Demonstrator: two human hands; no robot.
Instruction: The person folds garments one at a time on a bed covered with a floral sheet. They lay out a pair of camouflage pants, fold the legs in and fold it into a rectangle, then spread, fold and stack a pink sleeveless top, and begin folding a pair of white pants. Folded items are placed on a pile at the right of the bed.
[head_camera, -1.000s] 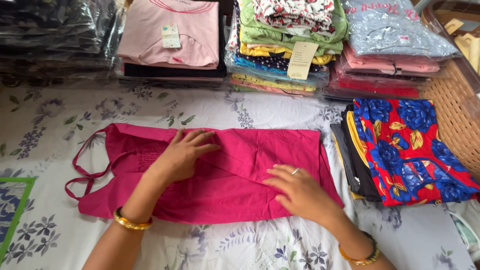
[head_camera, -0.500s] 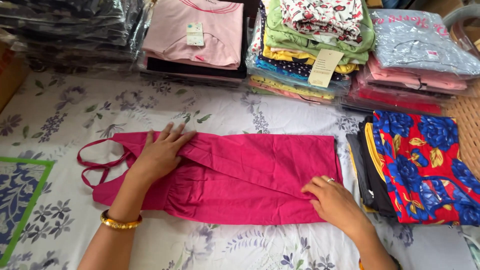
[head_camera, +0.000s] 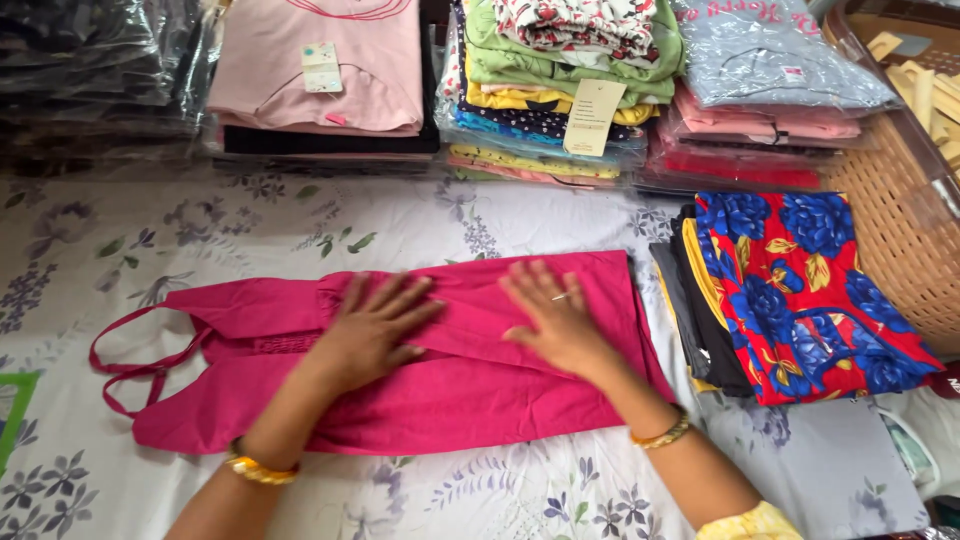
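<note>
Magenta strappy cloth garment (head_camera: 420, 370): matt woven fabric, smooth, few soft creases. White floral-print bedsheet (head_camera: 250, 230): matt cloth, slightly rumpled. Red-and-blue floral folded fabric (head_camera: 800, 280): matt, smooth. Stacked folded garments in clear plastic wrap (head_camera: 780, 70): glossy, reflective film. Dark packets at left (head_camera: 90, 70): shiny plastic, contents unclear. Tan woven basket (head_camera: 900, 220): ribbed lattice, probably plastic. Cream paper tag (head_camera: 594, 117): matt. Gold bangle (head_camera: 258, 468): polished metal.

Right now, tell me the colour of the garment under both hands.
Plain magenta pink garment, with thin straps at its left end; the head view shows it.
</note>
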